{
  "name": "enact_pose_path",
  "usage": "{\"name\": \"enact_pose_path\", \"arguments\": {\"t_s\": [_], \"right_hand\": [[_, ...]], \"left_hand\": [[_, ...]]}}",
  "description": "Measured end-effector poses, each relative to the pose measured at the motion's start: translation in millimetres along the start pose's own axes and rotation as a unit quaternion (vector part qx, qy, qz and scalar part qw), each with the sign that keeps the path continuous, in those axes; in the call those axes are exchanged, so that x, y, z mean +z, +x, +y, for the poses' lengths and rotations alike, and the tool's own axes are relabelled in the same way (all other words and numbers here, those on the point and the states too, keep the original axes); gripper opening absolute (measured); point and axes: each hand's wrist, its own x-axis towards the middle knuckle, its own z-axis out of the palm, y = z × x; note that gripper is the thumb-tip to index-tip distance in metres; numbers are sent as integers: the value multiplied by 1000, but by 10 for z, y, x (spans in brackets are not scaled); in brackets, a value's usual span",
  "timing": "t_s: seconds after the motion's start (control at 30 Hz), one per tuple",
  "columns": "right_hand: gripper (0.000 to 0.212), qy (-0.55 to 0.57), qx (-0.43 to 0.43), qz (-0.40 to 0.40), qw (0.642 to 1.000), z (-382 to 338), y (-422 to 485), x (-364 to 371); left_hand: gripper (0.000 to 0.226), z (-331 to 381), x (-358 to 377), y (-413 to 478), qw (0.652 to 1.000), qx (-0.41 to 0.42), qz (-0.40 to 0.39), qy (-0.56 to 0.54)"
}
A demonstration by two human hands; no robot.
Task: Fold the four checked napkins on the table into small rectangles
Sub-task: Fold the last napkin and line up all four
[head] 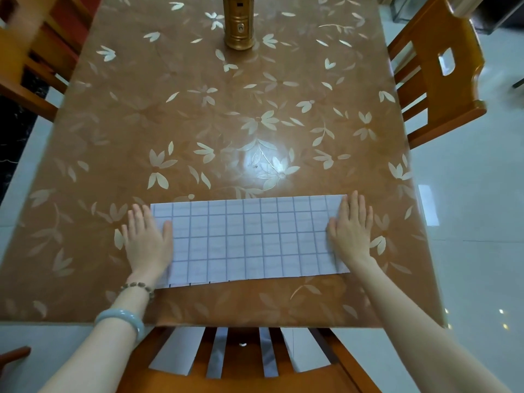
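Observation:
A pale lilac checked napkin (249, 239) lies as a long flat rectangle near the front edge of the brown flowered table (198, 114). My left hand (149, 236) presses flat on its left end, fingers straight and pointing away from me. My right hand (351, 231) lies flat on its right end in the same way. More of the same checked cloth (175, 353) shows below the table edge, behind the slats of the near chair.
A gold cylindrical lantern (239, 22) stands at the far middle of the table. Wooden chairs stand at the left (34, 52), right (436, 80) and directly in front of me (241, 364). Glossy white floor surrounds the table.

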Motion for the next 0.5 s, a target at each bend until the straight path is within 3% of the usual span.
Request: {"name": "enact_pose_path", "arguments": {"t_s": [0.1, 0.13, 0.27, 0.5], "right_hand": [[54, 130, -48, 78, 987, -516, -53, -81], [48, 178, -79, 71, 978, -725, -94, -101], [36, 203, -157, -100, 961, -1234, -157, -78], [74, 188, -138, -235, 944, -1229, -76, -79]], "left_hand": [[66, 32, -196, -52, 990, -100, 17, -97], [68, 69, -245, -78, 985, -125, 13, -122], [74, 246, -353, -166, 978, -162, -15, -134], [55, 239, -382, -64, 952, -202, -96, -210]]}}
